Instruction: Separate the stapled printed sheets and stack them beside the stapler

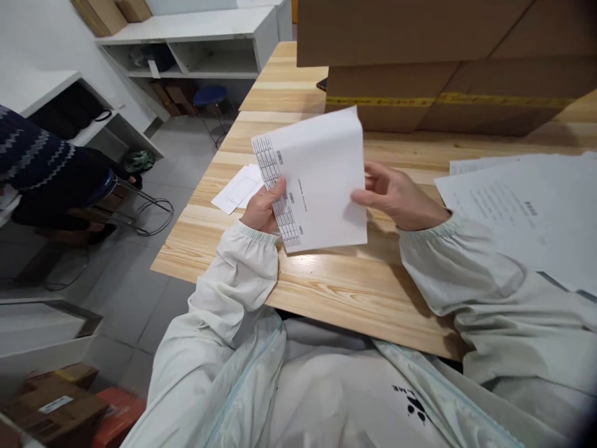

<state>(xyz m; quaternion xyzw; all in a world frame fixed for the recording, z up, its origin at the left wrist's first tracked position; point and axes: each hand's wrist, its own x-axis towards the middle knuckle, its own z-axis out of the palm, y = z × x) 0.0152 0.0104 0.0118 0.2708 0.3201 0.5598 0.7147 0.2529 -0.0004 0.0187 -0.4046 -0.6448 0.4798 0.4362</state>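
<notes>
- A seated person in a dark patterned sleeve [32,158] is seen far left of the wooden table [326,292], on a stool over grey floor; only part of the body shows.
- Small white slips [237,190] lie flat on the table, just beyond the left hand.
- Left hand [263,208] is held above the table, fingers closed on the left edge of a folded sheet of paper [321,180], thumb pressed over a printed grid strip.
- The sheet is kept raised off the table, tilted toward the camera, folded so that a mostly blank white face shows (small print cannot be read).
- Right hand [396,199] is at the sheet's right edge, fingers loosely curled; the fingertips touch the paper, a firm pinch cannot be confirmed.
- Cardboard boxes [443,62] are stacked at the table's far side, behind the sheet.
- More printed pages [527,211] are spread on the table's right part, beside the right sleeve.
</notes>
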